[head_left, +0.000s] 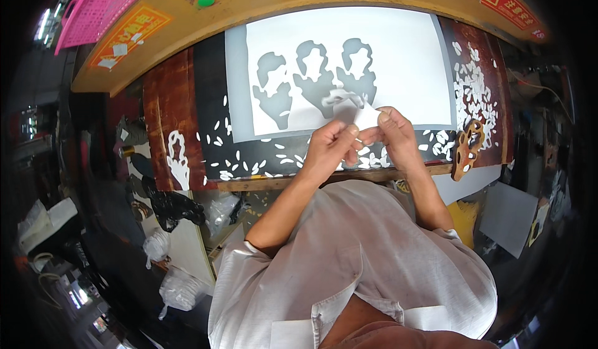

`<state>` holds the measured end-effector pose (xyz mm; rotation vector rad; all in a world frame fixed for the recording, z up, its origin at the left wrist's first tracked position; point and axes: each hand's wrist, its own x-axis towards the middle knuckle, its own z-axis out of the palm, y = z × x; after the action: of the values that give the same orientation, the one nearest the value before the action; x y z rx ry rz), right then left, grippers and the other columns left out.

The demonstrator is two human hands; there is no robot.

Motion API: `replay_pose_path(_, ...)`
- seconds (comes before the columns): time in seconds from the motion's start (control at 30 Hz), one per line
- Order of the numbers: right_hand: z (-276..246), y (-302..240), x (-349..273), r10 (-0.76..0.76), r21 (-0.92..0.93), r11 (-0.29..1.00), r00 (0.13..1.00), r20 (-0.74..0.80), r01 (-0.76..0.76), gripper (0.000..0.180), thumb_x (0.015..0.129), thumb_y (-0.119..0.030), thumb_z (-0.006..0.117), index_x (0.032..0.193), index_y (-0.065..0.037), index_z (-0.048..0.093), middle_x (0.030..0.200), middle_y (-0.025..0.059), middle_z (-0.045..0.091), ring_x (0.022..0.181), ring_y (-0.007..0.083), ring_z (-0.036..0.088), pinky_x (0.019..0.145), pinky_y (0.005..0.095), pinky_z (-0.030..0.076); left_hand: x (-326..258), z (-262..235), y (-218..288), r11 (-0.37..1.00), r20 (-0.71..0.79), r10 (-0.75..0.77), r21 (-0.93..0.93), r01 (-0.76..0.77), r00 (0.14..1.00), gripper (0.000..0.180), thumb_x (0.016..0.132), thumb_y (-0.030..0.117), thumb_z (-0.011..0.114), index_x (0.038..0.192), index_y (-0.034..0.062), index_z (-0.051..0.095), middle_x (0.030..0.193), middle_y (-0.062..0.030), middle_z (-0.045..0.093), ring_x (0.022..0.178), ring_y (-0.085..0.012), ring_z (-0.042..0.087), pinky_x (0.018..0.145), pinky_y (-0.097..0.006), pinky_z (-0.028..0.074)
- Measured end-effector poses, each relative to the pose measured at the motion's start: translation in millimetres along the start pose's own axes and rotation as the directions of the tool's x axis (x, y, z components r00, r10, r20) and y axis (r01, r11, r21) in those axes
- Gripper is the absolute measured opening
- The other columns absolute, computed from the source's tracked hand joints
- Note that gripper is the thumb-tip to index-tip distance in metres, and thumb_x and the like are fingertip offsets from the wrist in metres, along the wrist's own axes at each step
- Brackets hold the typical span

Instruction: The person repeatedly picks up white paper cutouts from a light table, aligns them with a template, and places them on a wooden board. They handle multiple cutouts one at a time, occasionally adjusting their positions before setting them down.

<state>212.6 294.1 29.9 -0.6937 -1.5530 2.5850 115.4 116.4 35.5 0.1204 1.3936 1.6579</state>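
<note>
A small white cut-out piece (349, 107) is pinched between my left hand (330, 148) and my right hand (397, 138), its upper end blurred. Both hands are closed, thumbs on top, over the near edge of a large white sheet (408, 69). Three matching shapes have been cut out of that sheet, showing the grey surface (235, 69) beneath. Another white cut-out piece (179, 162) lies at the left end of the bench. To the right of my right hand, a brown cutting die (467, 151) with holes rests near the front edge.
Many small white scraps (476, 94) are heaped at the right, and more lie along the front. A yellow machine beam (218, 18) spans the far side, with a pink basket (103, 3) at upper left. Below the bench are plastic bags (180, 288) and a grey sheet (507, 218).
</note>
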Motion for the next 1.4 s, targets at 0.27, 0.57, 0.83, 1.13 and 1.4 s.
replay_pose_path(0.27,13,-15,11,-0.057,0.083,0.994,0.985,-0.165,0.071,0.027,0.116,-0.025,0.047,0.122,0.000,0.058,0.097,0.0202,0.077,0.084,0.0284,0.080,0.076,0.0358,0.067,-49,-84,-66,0.956,-0.291,-0.265,0.046,0.290,0.920,0.034,0.110,0.035,0.060,0.098,0.0034,0.064,0.077,-0.0044,0.067,0.051,-0.0096,0.052,0.044,-0.028,0.039)
replay_pose_path(0.57,34,46,-17,0.306,0.084,0.945,0.947,0.099,-0.315,0.023,0.107,-0.013,0.064,0.126,0.001,0.065,0.118,0.0151,0.076,0.106,0.0240,0.077,0.094,0.0365,0.063,-18,-43,-56,0.730,0.076,0.152,-0.681,-0.060,0.985,0.062,0.115,0.043,0.047,0.157,-0.0016,0.041,0.142,-0.0149,0.062,0.129,-0.0275,0.062,0.111,-0.044,0.050)
replay_pose_path(0.83,5,54,8,0.469,-0.035,0.883,0.873,0.132,-0.469,0.042,0.108,-0.031,0.064,0.135,0.001,0.062,0.117,0.0131,0.075,0.107,0.0206,0.075,0.091,0.0335,0.062,-21,-70,-63,0.869,0.008,-0.124,-0.482,0.112,0.992,0.038,0.110,0.017,0.054,0.142,-0.0033,0.055,0.130,-0.0155,0.068,0.103,-0.0250,0.068,0.085,-0.041,0.059)
replay_pose_path(1.13,17,67,32,0.359,0.336,0.879,0.934,0.004,-0.339,0.018,0.105,-0.010,0.063,0.121,-0.004,0.067,0.117,0.0150,0.077,0.099,0.0286,0.079,0.076,0.0364,0.068,-47,-69,-69,0.976,-0.233,-0.176,-0.167,0.139,0.956,0.051,0.107,0.021,0.063,0.150,-0.0028,0.048,0.127,-0.0131,0.068,0.107,-0.0168,0.069,0.087,-0.031,0.057)
replay_pose_path(1.4,36,66,29,0.349,0.183,0.913,0.930,0.116,-0.365,0.022,0.105,-0.007,0.059,0.124,0.002,0.066,0.122,0.0181,0.074,0.098,0.0296,0.078,0.073,0.0429,0.069,-23,-72,-61,0.735,-0.319,0.487,0.653,-0.184,0.813,0.042,0.097,0.036,0.076,0.117,-0.0004,0.071,0.091,-0.0106,0.069,0.082,-0.0237,0.064,0.071,-0.036,0.053)
